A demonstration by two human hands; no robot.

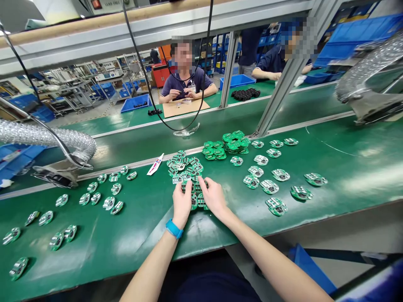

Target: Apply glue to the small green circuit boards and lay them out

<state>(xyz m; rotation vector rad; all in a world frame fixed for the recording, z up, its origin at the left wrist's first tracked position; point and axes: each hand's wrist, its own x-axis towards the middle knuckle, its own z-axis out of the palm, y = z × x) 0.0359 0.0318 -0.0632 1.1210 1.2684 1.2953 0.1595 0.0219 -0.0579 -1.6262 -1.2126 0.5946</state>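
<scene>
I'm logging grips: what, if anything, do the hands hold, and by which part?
Left hand and right hand hold a green circuit board cluster by opposite sides, thumbs on top.

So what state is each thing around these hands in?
Board cluster, held between both hands
Left hand, closed on its left side
Right hand, closed on its right side
Board heap, overlapping
Green stacks, piled
Left boards, scattered
Right boards, scattered
White strip, lying down
Wristband, worn

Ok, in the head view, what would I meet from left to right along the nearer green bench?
Left scattered circuit boards → white item with red and blue marks → left hand → right hand → right scattered circuit boards → right silver hose.
</scene>
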